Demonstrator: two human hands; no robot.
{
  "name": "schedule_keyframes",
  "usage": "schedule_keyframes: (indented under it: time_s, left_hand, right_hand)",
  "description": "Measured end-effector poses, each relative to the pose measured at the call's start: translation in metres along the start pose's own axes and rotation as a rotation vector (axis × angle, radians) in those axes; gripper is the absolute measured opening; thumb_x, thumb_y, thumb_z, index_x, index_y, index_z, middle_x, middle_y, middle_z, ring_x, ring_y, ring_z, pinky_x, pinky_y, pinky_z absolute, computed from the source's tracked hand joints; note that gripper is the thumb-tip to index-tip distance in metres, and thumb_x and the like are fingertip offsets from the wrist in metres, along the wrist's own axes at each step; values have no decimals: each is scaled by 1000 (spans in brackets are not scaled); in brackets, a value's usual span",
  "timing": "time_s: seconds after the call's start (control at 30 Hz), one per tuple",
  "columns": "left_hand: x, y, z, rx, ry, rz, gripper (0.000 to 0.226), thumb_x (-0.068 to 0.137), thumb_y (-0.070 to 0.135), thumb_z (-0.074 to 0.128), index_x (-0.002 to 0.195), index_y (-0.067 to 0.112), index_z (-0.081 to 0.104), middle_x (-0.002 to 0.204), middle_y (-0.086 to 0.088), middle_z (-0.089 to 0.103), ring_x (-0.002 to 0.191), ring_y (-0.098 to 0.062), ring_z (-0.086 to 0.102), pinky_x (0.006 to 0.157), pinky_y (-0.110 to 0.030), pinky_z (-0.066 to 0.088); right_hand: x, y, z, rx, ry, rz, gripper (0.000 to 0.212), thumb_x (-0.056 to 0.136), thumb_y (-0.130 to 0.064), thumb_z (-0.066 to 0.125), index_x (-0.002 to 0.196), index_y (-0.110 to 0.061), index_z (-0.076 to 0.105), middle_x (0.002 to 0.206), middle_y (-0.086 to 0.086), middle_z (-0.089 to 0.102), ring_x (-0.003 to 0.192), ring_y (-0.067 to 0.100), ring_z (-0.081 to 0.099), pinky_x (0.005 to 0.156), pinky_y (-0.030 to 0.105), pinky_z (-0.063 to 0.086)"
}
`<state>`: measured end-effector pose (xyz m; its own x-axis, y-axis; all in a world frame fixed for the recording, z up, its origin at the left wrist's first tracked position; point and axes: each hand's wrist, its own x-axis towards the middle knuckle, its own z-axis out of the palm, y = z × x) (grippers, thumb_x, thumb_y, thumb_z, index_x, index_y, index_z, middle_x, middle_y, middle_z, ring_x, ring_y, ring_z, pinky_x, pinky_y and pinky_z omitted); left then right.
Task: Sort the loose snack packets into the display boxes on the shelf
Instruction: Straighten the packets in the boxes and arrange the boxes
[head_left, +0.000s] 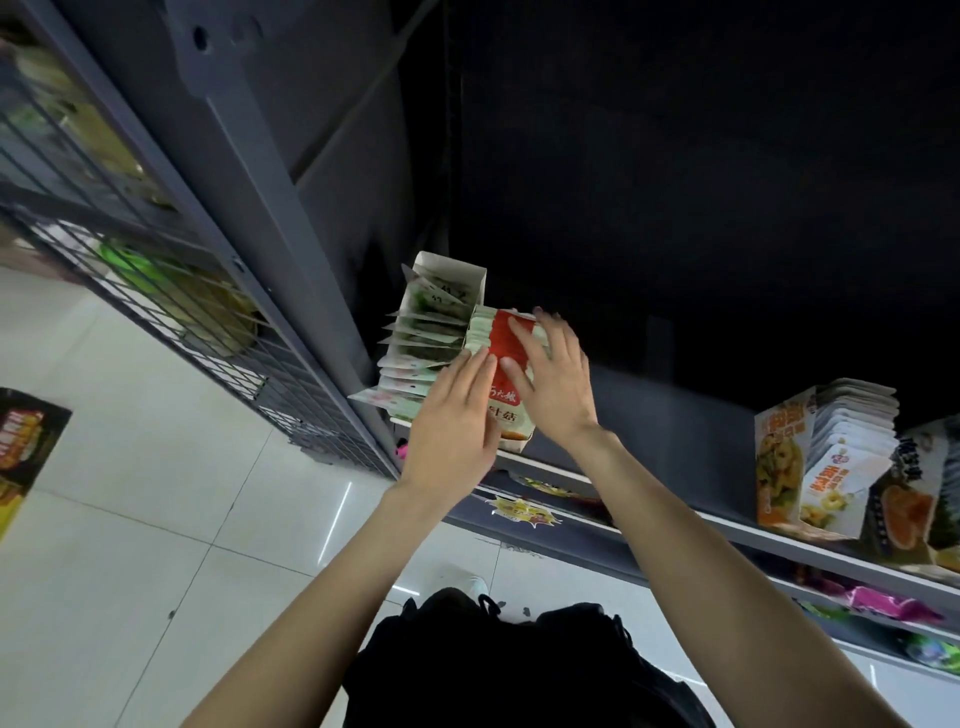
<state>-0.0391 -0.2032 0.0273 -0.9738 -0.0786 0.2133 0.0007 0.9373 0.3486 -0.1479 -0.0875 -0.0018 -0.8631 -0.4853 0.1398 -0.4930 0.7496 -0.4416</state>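
- A wire rack (156, 291) holding blurred goods is seen well to the left of both hands, above a pale tiled floor (156, 519).
- A white display box (451, 273) packed with green snack packets (421, 353) is seen on the shelf (727, 530), just left of the hands and touching the box beside it.
- The left hand (457, 421) is laid flat, fingers straight and together, against the near left side of a red display box (511, 395); nothing is gripped by it.
- The red display box is held between the two hands at the shelf's front edge, with a row of pale green packets (480, 332) stood on edge inside it.
- The right hand (553, 379) is spread over the top and right side of that box, fingers extended and lightly bent across the red card; whether a packet is pinched beneath them cannot be told.
- An orange display box (784, 462) filled with white packets (852, 431) is seen well to the right of the right hand, on the same shelf.
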Motion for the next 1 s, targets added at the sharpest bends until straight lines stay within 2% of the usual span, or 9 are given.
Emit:
schedule_keyframes:
  time_s: [0.07,0.13,0.27,0.33,0.43,0.53,0.7,0.87,1.0]
  left_hand:
    - [7,1,12,116,-178,-38,68,95,31,36,149,2,8,158,-13,9,146,-24,6,119,-38,10]
    - [18,1,19,193,-272,-78,76,98,39,35,148,3,-9,158,-12,-9,146,-22,-9,120,-37,0]
    - [37,-1,25,202,-302,-72,87,94,44,41,147,0,-13,156,-15,-17,144,-24,-17,119,-36,-6]
    - [40,-4,28,182,-320,-49,96,90,48,47,146,0,-15,155,-16,-19,143,-25,-19,118,-36,-9]
    - [44,-7,30,158,-311,-13,108,84,54,54,146,0,-16,155,-18,-19,142,-28,-21,118,-38,-9]
    - [48,-8,30,154,-314,-25,114,79,61,55,147,2,-15,155,-18,-19,142,-32,-20,119,-43,-3]
    - [51,-4,27,116,-280,-59,115,77,77,43,143,8,-21,156,-16,-17,143,-34,-17,119,-42,-4]
    - [40,2,22,-168,-96,-232,99,81,61,58,150,8,11,157,-14,12,145,-29,10,118,-39,16]
    - [31,7,28,-395,81,-438,66,91,37,57,146,12,30,155,-6,24,141,-22,27,113,-37,30]
  right_hand:
    - [9,3,-2,156,64,38,44,89,-33,62,130,-21,53,131,5,50,121,24,39,99,32,33]
    - [22,5,-8,251,40,74,34,84,-23,68,117,-21,61,116,0,60,108,21,48,88,21,32]
    - [37,11,-28,438,52,193,19,89,-3,57,97,-14,71,94,-7,68,91,10,63,77,10,46]
    - [36,13,-36,418,76,232,22,92,-3,53,101,-12,70,97,-4,69,90,11,65,73,6,45]
    - [25,10,-41,388,110,262,27,96,-11,51,121,-10,62,117,5,65,104,18,62,82,14,44]
    - [15,-3,-44,453,-56,405,44,100,-22,44,142,-10,37,130,13,56,109,25,59,82,26,47]
    - [2,-22,-41,676,-97,695,46,103,-22,34,146,-5,29,133,13,52,104,16,52,83,25,41]
    - [-32,-21,-29,528,160,633,25,93,-13,57,117,-8,64,105,6,70,98,18,64,81,23,47]
    - [-32,-20,-26,582,181,627,17,91,-15,61,105,-9,69,95,5,72,87,14,67,79,22,50]
